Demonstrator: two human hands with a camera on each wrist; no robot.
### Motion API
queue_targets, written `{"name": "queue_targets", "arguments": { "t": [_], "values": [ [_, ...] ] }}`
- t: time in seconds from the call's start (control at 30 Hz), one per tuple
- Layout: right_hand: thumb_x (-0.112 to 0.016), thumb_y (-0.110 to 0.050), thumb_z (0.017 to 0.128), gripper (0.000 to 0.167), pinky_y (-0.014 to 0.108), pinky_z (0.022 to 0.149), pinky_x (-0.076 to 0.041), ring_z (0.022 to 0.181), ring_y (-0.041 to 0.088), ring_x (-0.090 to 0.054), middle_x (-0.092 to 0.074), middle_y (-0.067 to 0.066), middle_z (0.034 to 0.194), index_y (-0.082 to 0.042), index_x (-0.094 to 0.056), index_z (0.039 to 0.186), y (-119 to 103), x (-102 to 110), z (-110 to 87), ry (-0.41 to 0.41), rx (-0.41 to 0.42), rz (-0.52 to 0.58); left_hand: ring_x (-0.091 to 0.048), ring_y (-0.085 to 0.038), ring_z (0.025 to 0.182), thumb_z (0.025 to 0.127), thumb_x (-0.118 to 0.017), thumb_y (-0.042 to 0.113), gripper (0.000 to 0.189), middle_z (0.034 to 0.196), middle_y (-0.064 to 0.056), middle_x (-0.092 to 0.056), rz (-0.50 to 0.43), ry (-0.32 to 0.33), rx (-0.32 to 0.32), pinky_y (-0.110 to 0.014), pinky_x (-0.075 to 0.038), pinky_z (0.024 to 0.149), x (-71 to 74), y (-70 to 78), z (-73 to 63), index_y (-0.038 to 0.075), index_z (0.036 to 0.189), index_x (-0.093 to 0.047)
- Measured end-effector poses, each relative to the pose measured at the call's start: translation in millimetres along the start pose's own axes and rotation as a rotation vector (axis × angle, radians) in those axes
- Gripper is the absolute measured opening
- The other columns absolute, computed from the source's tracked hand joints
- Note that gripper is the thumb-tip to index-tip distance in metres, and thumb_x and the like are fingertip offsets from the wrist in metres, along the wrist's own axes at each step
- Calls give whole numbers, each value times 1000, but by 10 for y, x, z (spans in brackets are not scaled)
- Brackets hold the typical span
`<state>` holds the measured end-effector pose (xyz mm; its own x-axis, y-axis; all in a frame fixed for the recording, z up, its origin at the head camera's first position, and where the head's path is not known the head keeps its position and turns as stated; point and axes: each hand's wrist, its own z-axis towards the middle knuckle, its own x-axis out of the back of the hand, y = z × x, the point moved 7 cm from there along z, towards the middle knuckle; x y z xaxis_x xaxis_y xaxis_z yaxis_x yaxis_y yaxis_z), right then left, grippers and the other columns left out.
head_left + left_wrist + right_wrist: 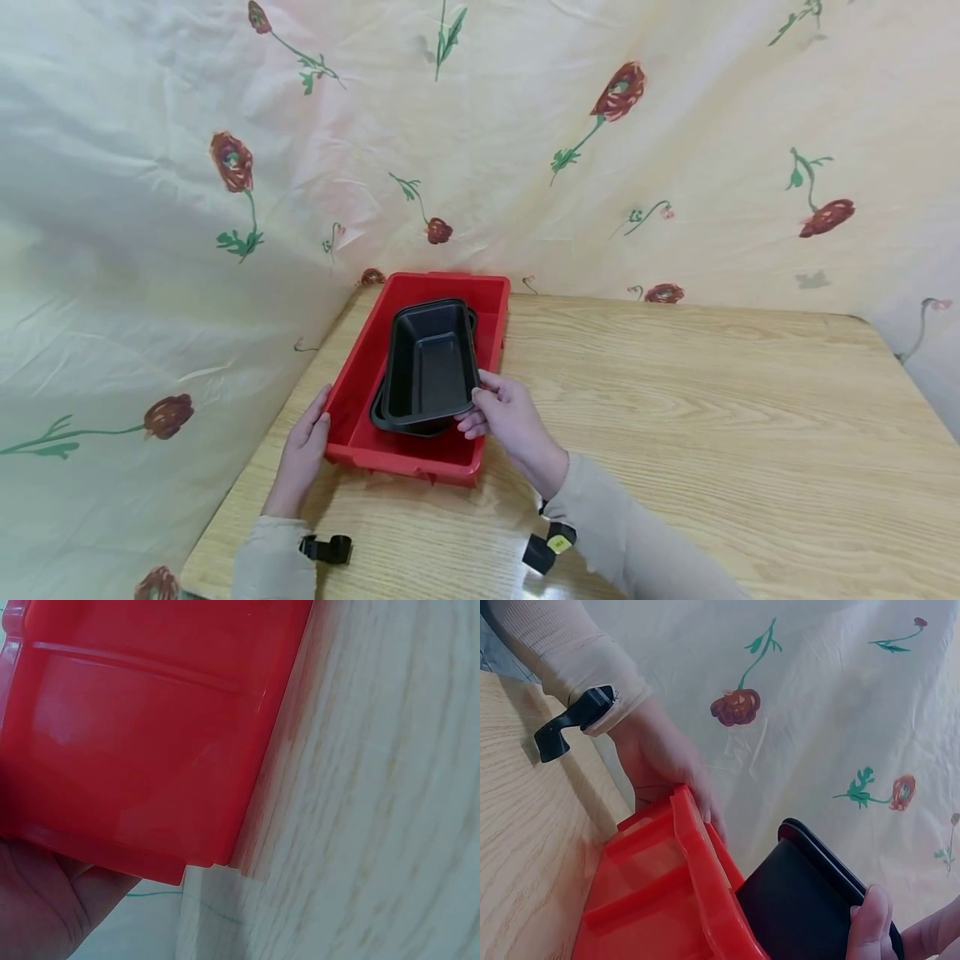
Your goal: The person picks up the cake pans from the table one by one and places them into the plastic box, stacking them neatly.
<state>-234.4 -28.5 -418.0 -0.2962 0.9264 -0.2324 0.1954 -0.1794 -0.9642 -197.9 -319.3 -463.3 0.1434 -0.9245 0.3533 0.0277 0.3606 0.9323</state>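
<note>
A black loaf pan (437,367) is tilted inside a red plastic bin (360,457). My right hand (513,421) pinches the pan's near right corner, thumb above and fingers below the rim. Beneath it, the rim of another dark pan (378,414) shows in the bin. My left hand (302,458) grips the bin's near left corner. The right wrist view shows that left hand (664,761) at the red rim, and the black pan's side (795,900) rising above the bin. In the left wrist view the bin's outer wall (142,750) hides most of the fingers.
The bin stands toward the left side of a light wooden table (697,417). Behind it and along the left hangs a pale cloth (480,167) with printed red flowers. A black strap mount (327,548) is on the left wrist, another (540,552) by the right.
</note>
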Motion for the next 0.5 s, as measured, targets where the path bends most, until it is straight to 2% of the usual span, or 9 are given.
{"name": "queue_targets", "arguments": {
  "t": [0.5],
  "values": [
    [-44, -4, 102, 41, 30, 67, -58, 60, 15, -65, -65, 32, 101, -2, -48, 142, 40, -77, 42, 31, -28, 20, -31, -35, 139, 106, -35, 12, 49, 157, -17, -27, 2, 2, -2, -3, -33, 90, -8, 21, -2, 7, 154, -27]
  ]
}}
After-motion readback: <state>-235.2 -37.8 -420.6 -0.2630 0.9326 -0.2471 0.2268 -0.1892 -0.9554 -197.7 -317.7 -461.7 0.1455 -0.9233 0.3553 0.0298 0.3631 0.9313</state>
